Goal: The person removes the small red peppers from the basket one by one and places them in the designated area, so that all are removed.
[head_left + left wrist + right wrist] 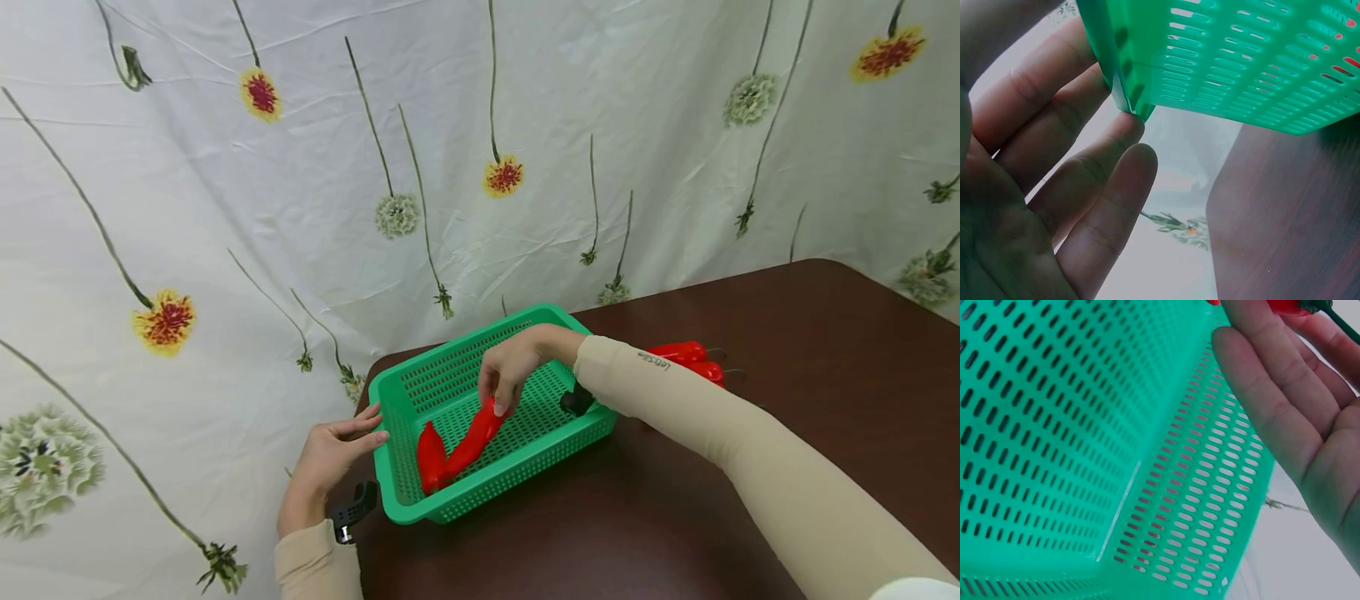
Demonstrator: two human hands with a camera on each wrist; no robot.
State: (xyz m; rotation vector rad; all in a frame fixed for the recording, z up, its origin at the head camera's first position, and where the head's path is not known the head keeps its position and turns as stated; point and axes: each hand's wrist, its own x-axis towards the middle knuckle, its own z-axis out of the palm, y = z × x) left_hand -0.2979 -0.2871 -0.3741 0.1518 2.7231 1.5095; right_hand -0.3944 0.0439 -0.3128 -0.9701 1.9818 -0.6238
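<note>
A green plastic basket (510, 461) with slotted walls stands on the table. Inside it, at the left end, lies one long red chili pepper (431, 457). My right hand (517, 364) reaches into the basket and pinches a second red chili pepper (474, 442) by its upper end; that pepper slants down to the left, its lower end beside the first. In the right wrist view a dark green stem (1319, 305) shows by the fingers. My left hand (333, 454) touches the basket's left rim, its fingers (1079, 169) nearly straight against the outside.
More red chili peppers (678, 351) lie on the dark brown table (810, 350) right of the basket, partly hidden behind my right sleeve (675, 400). Behind the table hangs a white flower-printed cloth (315, 183). Each wrist wears a black camera mount (354, 507).
</note>
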